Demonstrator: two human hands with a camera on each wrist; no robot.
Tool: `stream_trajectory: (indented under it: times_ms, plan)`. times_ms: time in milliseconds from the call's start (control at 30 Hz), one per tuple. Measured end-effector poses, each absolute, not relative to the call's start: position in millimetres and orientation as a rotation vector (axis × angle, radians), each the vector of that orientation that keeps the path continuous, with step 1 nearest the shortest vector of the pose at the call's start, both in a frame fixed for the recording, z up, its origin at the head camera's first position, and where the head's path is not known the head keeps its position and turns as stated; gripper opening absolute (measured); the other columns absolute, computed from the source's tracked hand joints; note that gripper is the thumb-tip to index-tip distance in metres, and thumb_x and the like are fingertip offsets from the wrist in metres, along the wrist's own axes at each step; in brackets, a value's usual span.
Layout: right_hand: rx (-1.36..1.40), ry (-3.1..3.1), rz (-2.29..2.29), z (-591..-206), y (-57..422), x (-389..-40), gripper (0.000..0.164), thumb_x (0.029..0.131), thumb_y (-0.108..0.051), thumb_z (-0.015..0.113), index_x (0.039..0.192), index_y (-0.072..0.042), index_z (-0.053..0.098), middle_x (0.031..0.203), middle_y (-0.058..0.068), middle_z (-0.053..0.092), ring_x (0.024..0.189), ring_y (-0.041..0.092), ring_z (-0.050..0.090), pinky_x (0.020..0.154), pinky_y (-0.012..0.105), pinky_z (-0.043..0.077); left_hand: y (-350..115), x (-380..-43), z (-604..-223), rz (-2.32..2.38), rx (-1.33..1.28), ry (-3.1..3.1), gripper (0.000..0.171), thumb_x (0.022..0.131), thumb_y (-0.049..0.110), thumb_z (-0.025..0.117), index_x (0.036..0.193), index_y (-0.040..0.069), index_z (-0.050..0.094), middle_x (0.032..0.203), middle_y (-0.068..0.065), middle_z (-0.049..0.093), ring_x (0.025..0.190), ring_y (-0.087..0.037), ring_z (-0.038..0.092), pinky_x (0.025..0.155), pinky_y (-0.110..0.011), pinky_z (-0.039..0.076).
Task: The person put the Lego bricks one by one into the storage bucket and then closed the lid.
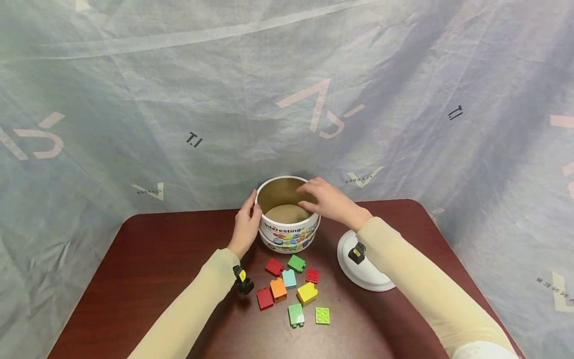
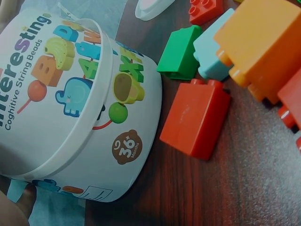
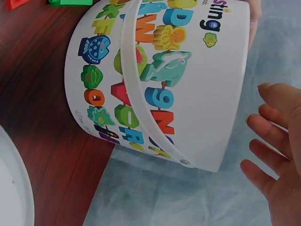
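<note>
A white round bucket [image 1: 289,234] with colourful toy pictures stands at the table's back edge, its top uncovered and its tan inside showing. My left hand [image 1: 245,222] rests against the bucket's left side, fingers stretched along the outer wall up to the rim. In the left wrist view a fingertip [image 2: 27,200] shows beside the wall near the rim. Above the bucket's right rim is my right hand [image 1: 332,199], its fingers spread and loosely bent. The right wrist view shows these fingers [image 3: 268,132] just off the bucket's mouth, holding nothing.
Several toy blocks lie in front of the bucket, among them a red block [image 2: 197,117], an orange block [image 1: 278,289], a yellow block [image 1: 307,293] and a green block [image 1: 296,315]. A white lid [image 1: 367,274] lies under my right forearm. A grey curtain [image 1: 251,99] hangs behind the table.
</note>
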State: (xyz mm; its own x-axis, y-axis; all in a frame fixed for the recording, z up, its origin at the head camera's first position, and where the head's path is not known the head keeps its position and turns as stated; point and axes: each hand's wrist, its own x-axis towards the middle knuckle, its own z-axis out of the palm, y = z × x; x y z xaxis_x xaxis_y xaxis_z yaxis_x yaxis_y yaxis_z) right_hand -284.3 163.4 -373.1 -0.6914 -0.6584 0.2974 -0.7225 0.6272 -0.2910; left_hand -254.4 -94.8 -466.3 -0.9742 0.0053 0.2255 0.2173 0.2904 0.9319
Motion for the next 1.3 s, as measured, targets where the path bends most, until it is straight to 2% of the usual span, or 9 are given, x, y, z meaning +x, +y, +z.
stream_trajectory:
  times_ms: [333, 667, 1133, 1300]
  plan:
    - [1.157, -2.614, 0.585, -371, 186, -262, 0.029, 0.096, -0.016, 0.076, 0.121, -0.001, 0.072, 0.116, 0.012, 0.071, 0.110, 0.029, 0.060, 0.092, 0.045, 0.053, -96, -255, -466, -1.765, -0.214, -2.363, 0.055, 0.110, 0.014, 0.044, 0.164, 0.011, 0.033, 0.170, -0.008, 0.030, 0.156, -0.026, 0.028, 0.124, -0.049, 0.031]
    - [1.210, -2.585, 0.586, -377, 196, -237, 0.030, 0.095, -0.018, 0.077, 0.122, -0.004, 0.072, 0.115, 0.007, 0.071, 0.113, 0.026, 0.061, 0.096, 0.044, 0.054, -98, -255, -467, -1.771, -0.207, -2.360, 0.056, 0.110, 0.016, 0.044, 0.165, 0.011, 0.032, 0.170, -0.007, 0.031, 0.156, -0.025, 0.028, 0.124, -0.048, 0.031]
    - [1.287, -2.536, 0.584, -398, 202, -213, 0.036, 0.090, -0.015, 0.083, 0.122, -0.002, 0.072, 0.119, 0.008, 0.070, 0.114, 0.025, 0.061, 0.099, 0.045, 0.054, -98, -259, -469, -1.769, -0.218, -2.370, 0.055, 0.111, 0.020, 0.043, 0.165, 0.014, 0.033, 0.169, -0.004, 0.031, 0.156, -0.023, 0.028, 0.125, -0.046, 0.030]
    - [1.282, -2.542, 0.584, -406, 204, -203, 0.035, 0.091, -0.017, 0.082, 0.122, -0.004, 0.072, 0.119, 0.007, 0.070, 0.114, 0.023, 0.061, 0.100, 0.043, 0.054, -98, -261, -470, -1.751, -0.221, -2.384, 0.055, 0.111, 0.019, 0.043, 0.165, 0.014, 0.034, 0.169, -0.005, 0.032, 0.156, -0.023, 0.029, 0.125, -0.045, 0.030]
